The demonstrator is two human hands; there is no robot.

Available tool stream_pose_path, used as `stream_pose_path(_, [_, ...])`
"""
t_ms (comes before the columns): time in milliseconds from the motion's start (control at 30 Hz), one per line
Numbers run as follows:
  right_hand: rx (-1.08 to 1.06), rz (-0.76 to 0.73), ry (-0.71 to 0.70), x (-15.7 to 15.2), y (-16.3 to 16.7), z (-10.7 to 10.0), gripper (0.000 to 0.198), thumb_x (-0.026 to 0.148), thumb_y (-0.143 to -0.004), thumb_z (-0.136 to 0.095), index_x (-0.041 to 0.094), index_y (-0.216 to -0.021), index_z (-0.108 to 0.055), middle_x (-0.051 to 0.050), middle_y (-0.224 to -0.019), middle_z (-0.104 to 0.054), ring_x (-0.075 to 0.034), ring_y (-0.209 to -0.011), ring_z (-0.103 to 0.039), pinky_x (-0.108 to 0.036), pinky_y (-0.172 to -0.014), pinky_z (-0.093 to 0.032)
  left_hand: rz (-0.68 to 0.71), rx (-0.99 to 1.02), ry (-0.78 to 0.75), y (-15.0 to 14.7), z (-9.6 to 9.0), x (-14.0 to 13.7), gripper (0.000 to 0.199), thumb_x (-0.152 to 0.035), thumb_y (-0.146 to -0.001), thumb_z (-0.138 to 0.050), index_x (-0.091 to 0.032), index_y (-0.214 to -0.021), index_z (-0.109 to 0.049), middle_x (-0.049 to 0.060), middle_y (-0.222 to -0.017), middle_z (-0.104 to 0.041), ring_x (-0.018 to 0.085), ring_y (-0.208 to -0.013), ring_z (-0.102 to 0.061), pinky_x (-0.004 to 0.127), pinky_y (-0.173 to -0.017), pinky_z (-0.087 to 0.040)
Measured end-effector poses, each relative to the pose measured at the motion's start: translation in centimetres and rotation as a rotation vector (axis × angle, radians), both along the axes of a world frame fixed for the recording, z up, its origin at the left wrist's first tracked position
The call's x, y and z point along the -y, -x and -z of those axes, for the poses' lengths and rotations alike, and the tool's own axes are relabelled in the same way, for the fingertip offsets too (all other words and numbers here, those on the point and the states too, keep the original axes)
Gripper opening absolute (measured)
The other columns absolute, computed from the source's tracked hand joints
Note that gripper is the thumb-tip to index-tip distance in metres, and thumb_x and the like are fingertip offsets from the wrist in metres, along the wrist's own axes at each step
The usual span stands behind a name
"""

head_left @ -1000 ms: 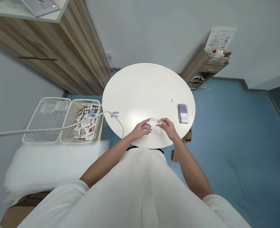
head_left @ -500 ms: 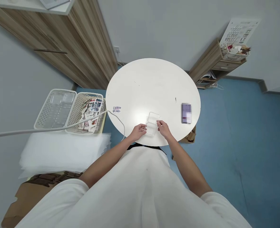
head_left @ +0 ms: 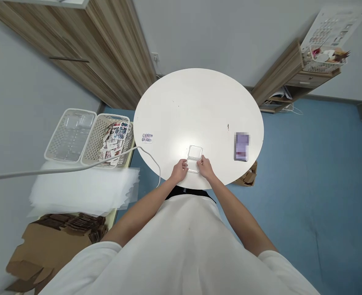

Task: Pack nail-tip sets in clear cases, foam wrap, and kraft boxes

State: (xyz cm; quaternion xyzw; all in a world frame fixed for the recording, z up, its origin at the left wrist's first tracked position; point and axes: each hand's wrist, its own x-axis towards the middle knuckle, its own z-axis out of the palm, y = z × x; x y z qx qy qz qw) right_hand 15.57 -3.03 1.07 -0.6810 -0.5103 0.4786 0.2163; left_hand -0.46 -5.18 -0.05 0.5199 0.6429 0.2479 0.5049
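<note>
A small clear plastic case lies opened flat near the front edge of the round white table. My left hand touches its left side and my right hand touches its right side, fingers pinching the near half. A small card of coloured nail pieces lies at the table's left edge, apart from both hands. A purple phone-sized object rests to the right of my hands.
Left of the table stand two white baskets, one with clear cases, the other with nail cards. A white cable crosses them. White foam sheets and cardboard lie below. Wooden cabinets stand at the back left and right.
The clear case was held up between both hands; it now lies opened flat on the table, with both hands still on it. The view has shifted slightly.
</note>
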Motion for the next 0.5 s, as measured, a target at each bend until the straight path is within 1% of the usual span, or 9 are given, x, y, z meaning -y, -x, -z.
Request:
stream_pose_path(67, [-0.006,0.012,0.033,0.1,0.0,0.3,0.030,0.033,-0.074,-0.047,0.020,-0.101,-0.049,-0.006,-0.098,-0.048,-0.017,-0.080,-0.048,-0.034,-0.078,-0.042,0.010,-0.075,-0.014,-0.4,-0.1,0.0,0.036,-0.011,-0.071,-0.054,-0.017,-0.106,-0.050,0.004,-0.090,-0.056,0.015,-0.078,-0.053,0.033,-0.079,-0.044])
stream_pose_path(133, [-0.022,0.019,0.071,0.3,-0.1,0.3,0.044,0.033,-0.073,-0.050,0.020,-0.114,-0.045,-0.010,-0.112,-0.042,-0.018,-0.082,-0.050,-0.035,-0.083,-0.042,0.010,-0.148,-0.025,-0.9,-0.3,0.1,0.037,-0.013,-0.072,-0.053,-0.016,-0.108,-0.050,0.007,-0.095,-0.055,0.017,-0.082,-0.053,0.035,-0.080,-0.043])
stream_pose_path(233, [-0.066,0.029,0.140,1.2,-0.7,-0.1,0.062,0.036,-0.071,-0.053,0.020,-0.128,-0.035,-0.013,-0.124,-0.034,-0.018,-0.083,-0.052,-0.035,-0.086,-0.042,-0.017,-0.203,-0.027,-1.5,-0.7,0.8,0.040,-0.018,-0.073,-0.054,-0.014,-0.113,-0.048,0.011,-0.105,-0.051,0.019,-0.089,-0.052,0.037,-0.083,-0.042])
stream_pose_path(333, [-0.118,0.037,0.188,2.6,-1.6,-0.5,0.065,0.039,-0.071,-0.053,0.023,-0.131,-0.034,-0.011,-0.122,-0.039,-0.018,-0.085,-0.053,-0.034,-0.083,-0.044,-0.071,-0.189,0.023,-1.6,-0.9,1.8,0.044,-0.021,-0.073,-0.056,-0.014,-0.115,-0.048,0.012,-0.108,-0.049,0.019,-0.088,-0.052,0.036,-0.082,-0.043])
stream_pose_path(400, [-0.157,0.037,0.217,3.6,-2.0,-0.5,0.065,0.040,-0.070,-0.053,0.023,-0.130,-0.036,-0.009,-0.118,-0.044,-0.018,-0.087,-0.054,-0.032,-0.081,-0.044,-0.105,-0.173,0.053,-1.6,-0.9,2.3,0.044,-0.020,-0.072,-0.056,-0.014,-0.115,-0.049,0.011,-0.105,-0.051,0.019,-0.086,-0.052,0.035,-0.080,-0.043])
stream_pose_path(500, [-0.211,0.038,0.262,4.3,-2.1,-0.3,0.066,0.040,-0.069,-0.053,0.020,-0.130,-0.037,-0.009,-0.116,-0.047,-0.017,-0.089,-0.056,-0.030,-0.076,-0.046,-0.148,-0.142,0.061,-1.6,-0.8,2.8,0.040,-0.016,-0.071,-0.054,-0.015,-0.111,-0.053,0.009,-0.100,-0.053,0.017,-0.085,-0.053,0.033,-0.079,-0.044])
